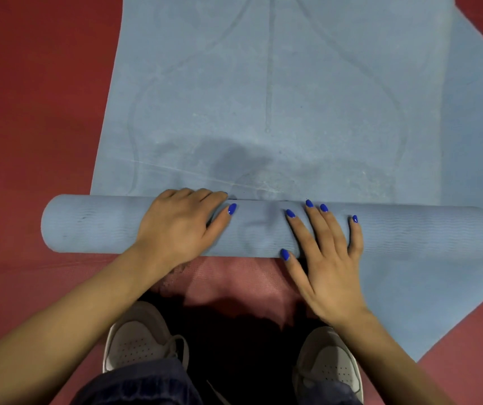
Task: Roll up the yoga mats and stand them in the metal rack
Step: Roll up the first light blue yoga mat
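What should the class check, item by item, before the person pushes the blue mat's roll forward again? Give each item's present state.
1. Left hand on the roll: ok, its fingers curve over the top.
2. Right hand on the roll: ok, fingers spread flat on it.
3. Roll ends even: cannot tell, the right end is hard to make out.
4. Flat part of the blue mat ahead free of objects: ok.
5. Shoes off the mat: ok, they stand behind the roll.
6. Metal rack ready: cannot tell, not in view.
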